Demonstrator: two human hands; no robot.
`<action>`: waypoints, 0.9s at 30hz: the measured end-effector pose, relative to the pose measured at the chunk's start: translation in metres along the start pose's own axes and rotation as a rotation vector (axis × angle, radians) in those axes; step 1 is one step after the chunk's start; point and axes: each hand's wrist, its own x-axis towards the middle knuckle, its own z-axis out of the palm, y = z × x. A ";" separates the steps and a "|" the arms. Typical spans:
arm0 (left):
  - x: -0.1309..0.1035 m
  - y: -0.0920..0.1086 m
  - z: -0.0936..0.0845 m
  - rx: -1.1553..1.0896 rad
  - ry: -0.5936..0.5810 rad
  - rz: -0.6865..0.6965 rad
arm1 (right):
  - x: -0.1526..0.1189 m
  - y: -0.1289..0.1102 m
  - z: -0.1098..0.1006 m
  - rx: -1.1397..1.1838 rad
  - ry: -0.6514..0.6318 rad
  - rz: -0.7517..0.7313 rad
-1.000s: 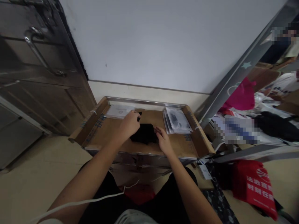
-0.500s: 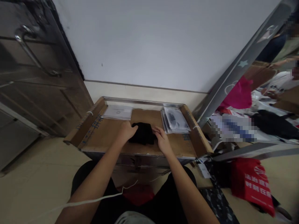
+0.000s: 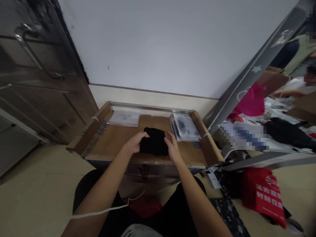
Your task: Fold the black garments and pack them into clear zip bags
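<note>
A folded black cloth item (image 3: 155, 142) is held between my two hands, above the cardboard-lined tabletop (image 3: 108, 144). My left hand (image 3: 135, 141) grips its left edge, thumb on top and the other fingers hidden beneath or behind it. On the opposite edge, my right hand (image 3: 172, 146) holds it the same way, thumb in front. Beyond it to the right lie several clear plastic sleeves (image 3: 186, 126) with dark printed shapes. White sheets or flat packets (image 3: 124, 118) rest at the back left of the board.
A wooden door with a metal handle (image 3: 37, 52) stands at left. On the right, a cluttered table holds a black bag (image 3: 288, 131) and a magenta bag (image 3: 251, 100), with a person partly visible there. A red bag (image 3: 264, 194) lies on the floor. A white cord (image 3: 98, 212) crosses my lap.
The black cloth has shifted slightly right and been squared up. My right hand, fingers extended beside it before, now grips its right edge; my left hand has moved a little with it.
</note>
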 end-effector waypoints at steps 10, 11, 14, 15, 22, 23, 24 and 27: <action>0.001 0.013 0.007 0.756 0.319 0.508 | 0.003 -0.031 0.030 0.415 -0.362 0.336; 0.000 0.012 0.008 0.876 0.390 0.608 | 0.005 -0.031 0.032 0.469 -0.351 0.368; -0.011 0.006 0.014 1.081 0.379 0.780 | 0.013 -0.030 0.037 0.673 -0.283 0.450; -0.015 0.003 0.017 1.131 0.335 0.791 | 0.014 -0.030 0.039 0.735 -0.261 0.466; -0.024 -0.004 0.038 1.327 0.273 0.712 | 0.009 -0.034 0.046 0.819 -0.269 0.461; -0.023 -0.003 0.037 1.315 0.267 0.699 | 0.007 -0.035 0.045 0.807 -0.280 0.469; -0.022 -0.001 0.036 1.295 0.260 0.686 | 0.005 -0.036 0.045 0.797 -0.286 0.475; -0.020 0.005 0.032 1.234 0.251 0.675 | 0.002 -0.036 0.043 0.775 -0.289 0.479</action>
